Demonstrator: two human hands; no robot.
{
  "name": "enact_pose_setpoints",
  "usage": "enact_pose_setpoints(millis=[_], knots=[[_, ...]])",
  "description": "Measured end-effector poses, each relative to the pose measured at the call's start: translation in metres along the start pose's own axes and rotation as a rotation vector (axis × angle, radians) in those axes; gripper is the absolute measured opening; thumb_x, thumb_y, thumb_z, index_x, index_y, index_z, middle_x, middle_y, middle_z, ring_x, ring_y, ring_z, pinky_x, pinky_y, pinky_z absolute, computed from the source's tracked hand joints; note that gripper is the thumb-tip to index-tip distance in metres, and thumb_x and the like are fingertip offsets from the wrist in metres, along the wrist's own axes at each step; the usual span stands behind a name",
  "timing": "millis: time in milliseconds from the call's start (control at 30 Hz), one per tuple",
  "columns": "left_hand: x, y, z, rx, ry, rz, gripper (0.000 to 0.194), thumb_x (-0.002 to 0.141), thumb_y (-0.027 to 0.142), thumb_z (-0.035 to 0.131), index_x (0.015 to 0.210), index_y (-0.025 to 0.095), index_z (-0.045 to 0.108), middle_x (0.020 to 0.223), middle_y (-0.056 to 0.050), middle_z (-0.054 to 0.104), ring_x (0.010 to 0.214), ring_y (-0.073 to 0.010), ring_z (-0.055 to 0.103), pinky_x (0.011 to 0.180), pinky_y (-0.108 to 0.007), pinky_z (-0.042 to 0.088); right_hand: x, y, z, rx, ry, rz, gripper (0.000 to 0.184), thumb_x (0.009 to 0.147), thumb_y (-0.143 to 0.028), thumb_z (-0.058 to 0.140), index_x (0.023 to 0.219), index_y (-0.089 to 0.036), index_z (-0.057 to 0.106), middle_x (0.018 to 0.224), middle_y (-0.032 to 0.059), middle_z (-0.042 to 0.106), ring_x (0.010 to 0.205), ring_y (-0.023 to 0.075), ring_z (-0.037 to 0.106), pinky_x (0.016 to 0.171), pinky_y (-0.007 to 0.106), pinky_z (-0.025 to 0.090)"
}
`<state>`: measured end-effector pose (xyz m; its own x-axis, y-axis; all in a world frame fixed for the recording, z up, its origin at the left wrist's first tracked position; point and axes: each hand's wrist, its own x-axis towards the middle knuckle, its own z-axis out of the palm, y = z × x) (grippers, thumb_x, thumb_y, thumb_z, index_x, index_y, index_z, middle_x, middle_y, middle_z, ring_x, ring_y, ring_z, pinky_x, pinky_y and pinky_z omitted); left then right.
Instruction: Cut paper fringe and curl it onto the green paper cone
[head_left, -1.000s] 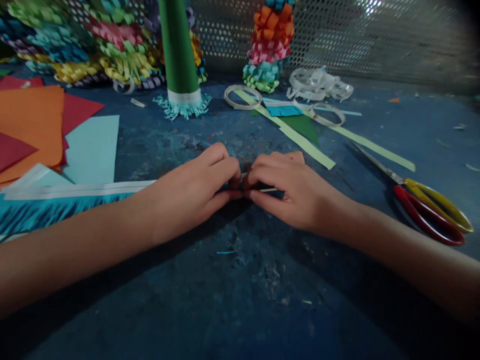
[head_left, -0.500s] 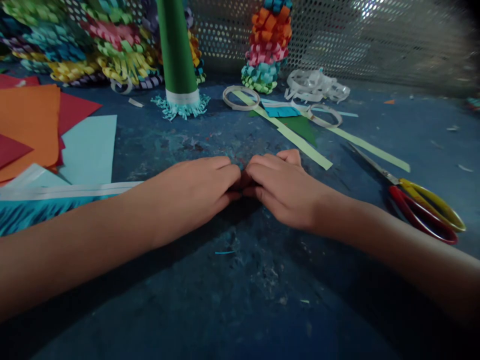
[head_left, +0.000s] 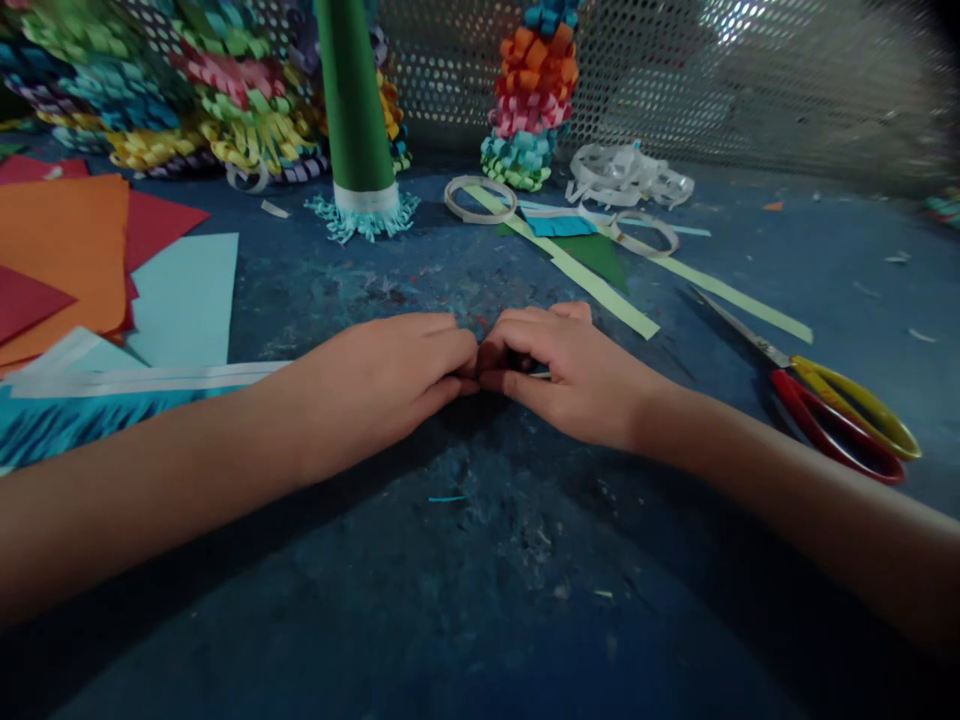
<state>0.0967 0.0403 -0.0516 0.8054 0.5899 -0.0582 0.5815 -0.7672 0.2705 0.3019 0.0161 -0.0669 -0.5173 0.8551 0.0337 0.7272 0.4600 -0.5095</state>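
Left hand (head_left: 375,385) and right hand (head_left: 562,375) meeting mid-table, fingers pressed together and pinching a thin pale paper strip (head_left: 538,375), mostly hidden between them, above the blue table (head_left: 525,560); red-handled scissors (head_left: 814,430) lie right of both hands

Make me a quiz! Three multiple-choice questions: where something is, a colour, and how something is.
1. Where are the scissors? A on orange paper B behind the green tube C right of the right hand
2. Their handles are: A blue and white B red and yellow C black
3. The left hand and right hand are: A touching at the fingertips B far apart C raised high

1 C, lying past that hand. 2 B, one loop each. 3 A, meeting mid-picture.
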Motion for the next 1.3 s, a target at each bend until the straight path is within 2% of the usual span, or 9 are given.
enact_pose_setpoints(millis=[100,167,333,467,600,900,1033,1167,1300], knots=[[-0.001,-0.001,0.001,0.03,-0.015,0.02,0.013,0.095,0.028,0.054,0.094,0.018,0.063,0.097,-0.008,0.066,0.089,-0.0257,0.065,0.078,-0.035,0.048,-0.001,0.0,0.001,0.015,0.035,-0.003,0.009,0.09,-0.013,0.061,0.093,-0.021,0.059,0.084,-0.0025,0.063,0.081,0.0182,0.056,0.089,0.042,0.025],[0.0,-0.002,0.001,0.006,-0.011,0.025,0.011,0.094,0.025,0.053,0.093,0.019,0.063,0.097,-0.007,0.067,0.088,-0.0248,0.065,0.077,-0.035,0.048,-0.002,0.001,0.002,0.027,0.034,-0.022,0.014,0.089,-0.012,0.059,0.099,-0.022,0.057,0.085,-0.0031,0.063,0.08,0.0179,0.056,0.088,0.041,0.025],[0.001,-0.004,0.002,-0.03,0.005,0.01,0.011,0.093,0.023,0.05,0.091,0.02,0.061,0.094,-0.006,0.067,0.082,-0.0225,0.065,0.074,-0.033,0.048,-0.004,0.004,0.0,-0.046,0.028,-0.11,0.012,0.092,-0.013,0.053,0.086,-0.021,0.058,0.088,-0.0013,0.065,0.083,0.0185,0.059,0.084,0.04,0.023],[0.0,-0.004,0.003,-0.023,-0.004,-0.001,0.011,0.094,0.024,0.051,0.093,0.019,0.061,0.093,-0.006,0.066,0.083,-0.0222,0.065,0.071,-0.031,0.046,-0.009,0.007,-0.004,-0.13,0.043,-0.214,0.018,0.1,-0.017,0.048,0.094,-0.02,0.065,0.095,0.0019,0.066,0.09,0.0201,0.062,0.084,0.041,0.021],[0.001,-0.006,0.002,-0.051,-0.014,0.001,0.011,0.094,0.025,0.052,0.094,0.018,0.061,0.094,-0.006,0.068,0.082,-0.0213,0.065,0.068,-0.029,0.044,-0.011,0.008,-0.005,-0.162,0.017,-0.252,0.013,0.099,-0.026,0.057,0.106,-0.02,0.066,0.104,0.0051,0.068,0.095,0.0225,0.062,0.088,0.04,0.023],[0.003,-0.008,-0.002,-0.069,-0.034,-0.009,0.018,0.097,0.028,0.049,0.095,0.019,0.064,0.096,-0.006,0.071,0.084,-0.0221,0.066,0.069,-0.03,0.044,-0.003,0.002,0.001,-0.229,-0.002,-0.172,0.018,0.097,-0.015,0.043,0.092,-0.02,0.06,0.097,0.0067,0.065,0.091,0.0234,0.058,0.084,0.041,0.024],[0.002,-0.008,-0.002,-0.083,-0.024,-0.002,0.017,0.094,0.034,0.056,0.091,0.018,0.062,0.094,-0.006,0.07,0.082,-0.0224,0.066,0.068,-0.03,0.043,-0.002,0.0,0.002,-0.206,0.01,-0.133,0.016,0.095,-0.014,0.044,0.088,-0.019,0.057,0.092,0.0054,0.062,0.091,0.0238,0.058,0.084,0.042,0.023],[0.004,-0.009,-0.003,-0.081,-0.036,-0.011,0.01,0.093,0.025,0.055,0.091,0.019,0.062,0.092,-0.004,0.07,0.081,-0.0207,0.066,0.067,-0.029,0.043,0.001,-0.002,0.0,-0.136,-0.022,-0.058,0.012,0.094,-0.015,0.046,0.085,-0.021,0.052,0.09,0.0033,0.059,0.089,0.0232,0.057,0.086,0.041,0.023],[0.004,-0.007,-0.004,-0.027,-0.034,-0.021,0.014,0.095,0.024,0.051,0.093,0.018,0.063,0.093,-0.005,0.07,0.082,-0.021,0.067,0.069,-0.029,0.044,0.003,-0.005,-0.004,-0.139,-0.069,-0.007,0.014,0.097,-0.017,0.046,0.084,-0.021,0.051,0.091,0.0037,0.059,0.093,0.0249,0.057,0.085,0.042,0.024]])
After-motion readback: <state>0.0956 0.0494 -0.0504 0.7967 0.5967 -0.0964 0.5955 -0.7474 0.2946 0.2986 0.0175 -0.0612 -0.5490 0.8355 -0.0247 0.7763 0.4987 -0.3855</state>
